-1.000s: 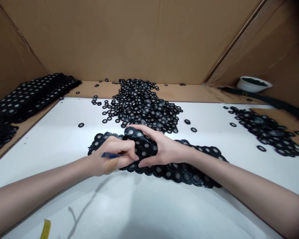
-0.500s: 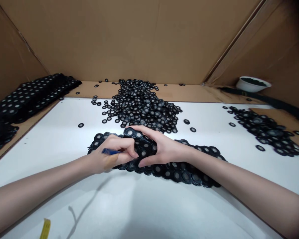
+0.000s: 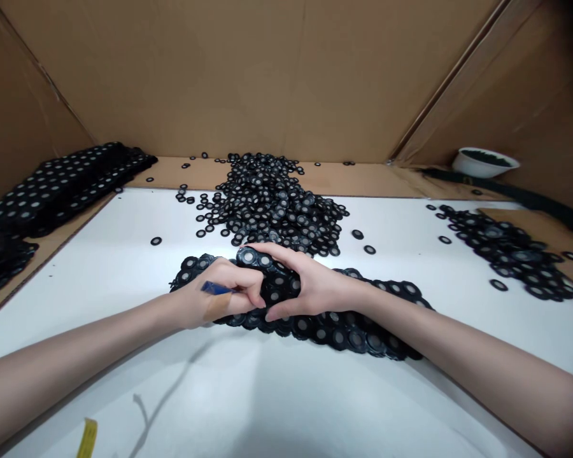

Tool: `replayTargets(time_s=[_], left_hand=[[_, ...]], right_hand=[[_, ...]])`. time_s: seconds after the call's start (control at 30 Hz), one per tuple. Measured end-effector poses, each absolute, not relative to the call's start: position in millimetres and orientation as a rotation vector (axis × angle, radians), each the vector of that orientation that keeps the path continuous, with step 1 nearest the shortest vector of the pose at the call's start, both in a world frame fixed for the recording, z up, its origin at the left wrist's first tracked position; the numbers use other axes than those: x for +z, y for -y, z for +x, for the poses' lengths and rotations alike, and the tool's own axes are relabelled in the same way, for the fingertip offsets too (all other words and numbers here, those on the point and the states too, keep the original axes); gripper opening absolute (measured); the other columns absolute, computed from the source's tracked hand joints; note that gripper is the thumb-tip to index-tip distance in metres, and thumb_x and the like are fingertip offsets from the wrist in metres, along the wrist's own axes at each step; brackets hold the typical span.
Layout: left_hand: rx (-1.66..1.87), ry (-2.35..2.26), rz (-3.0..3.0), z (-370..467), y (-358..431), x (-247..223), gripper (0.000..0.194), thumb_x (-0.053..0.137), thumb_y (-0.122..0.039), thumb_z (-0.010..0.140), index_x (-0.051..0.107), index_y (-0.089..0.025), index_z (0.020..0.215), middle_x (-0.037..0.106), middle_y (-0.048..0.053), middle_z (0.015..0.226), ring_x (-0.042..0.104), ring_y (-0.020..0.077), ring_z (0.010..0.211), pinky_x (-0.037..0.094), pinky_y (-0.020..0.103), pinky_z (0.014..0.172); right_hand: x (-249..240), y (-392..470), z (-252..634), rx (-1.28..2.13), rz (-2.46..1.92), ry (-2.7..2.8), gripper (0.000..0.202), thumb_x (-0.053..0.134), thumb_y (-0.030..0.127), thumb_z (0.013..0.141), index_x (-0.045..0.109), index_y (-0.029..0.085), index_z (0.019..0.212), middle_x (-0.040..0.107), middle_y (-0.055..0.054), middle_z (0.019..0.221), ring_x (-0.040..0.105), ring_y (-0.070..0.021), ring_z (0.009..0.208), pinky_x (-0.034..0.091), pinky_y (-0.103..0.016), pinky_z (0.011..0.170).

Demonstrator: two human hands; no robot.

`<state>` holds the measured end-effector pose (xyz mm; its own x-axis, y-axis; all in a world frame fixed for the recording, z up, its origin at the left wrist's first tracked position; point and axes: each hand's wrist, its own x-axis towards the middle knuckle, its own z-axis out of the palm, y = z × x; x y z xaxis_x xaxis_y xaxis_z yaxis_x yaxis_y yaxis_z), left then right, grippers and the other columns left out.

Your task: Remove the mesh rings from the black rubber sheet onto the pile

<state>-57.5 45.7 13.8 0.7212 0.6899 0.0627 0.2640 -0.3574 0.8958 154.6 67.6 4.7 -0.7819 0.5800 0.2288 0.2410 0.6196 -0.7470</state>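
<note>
A long black mat of linked round discs with pale centres (image 3: 358,341) lies across the white table. My right hand (image 3: 315,283) curves around a raised part of it, thumb in front and fingers over the far side. My left hand (image 3: 219,292) is closed around a small tool with a blue handle (image 3: 216,289), its fingertips against the discs beside my right thumb. The tool's working end is hidden. A tan strip, like a plaster, shows on my left hand.
A heap of loose black discs (image 3: 277,203) lies behind the mat. More discs (image 3: 520,254) spread at the right, near a white bowl (image 3: 484,166). Finished-looking disc sheets (image 3: 57,184) are stacked at left. A yellow measuring tape (image 3: 86,439) lies in front. Cardboard walls surround the table.
My left hand has shifted slightly right and turned a little, and the blue handle has moved with it. My right hand and the mat look almost the same.
</note>
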Motion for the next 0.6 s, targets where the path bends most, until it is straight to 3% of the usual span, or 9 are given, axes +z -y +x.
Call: replayTargets(time_s=[0.6], left_hand=[[0.412,-0.730,1.881,-55.9,-43.8,14.6,0.016,0.056,-0.018,0.081,0.062,-0.012,0.067,0.053,-0.003,0.058,0.041,0.0061,0.054,0.028,0.018,0.049]], right_hand=[[9.6,-68.7,157.9,1.056,-0.607,2.420,0.091,0.078,0.033,0.065,0.030,0.016,0.140,0.043,-0.010,0.141,0.044,-0.0219,0.127,0.036,-0.032,0.106]])
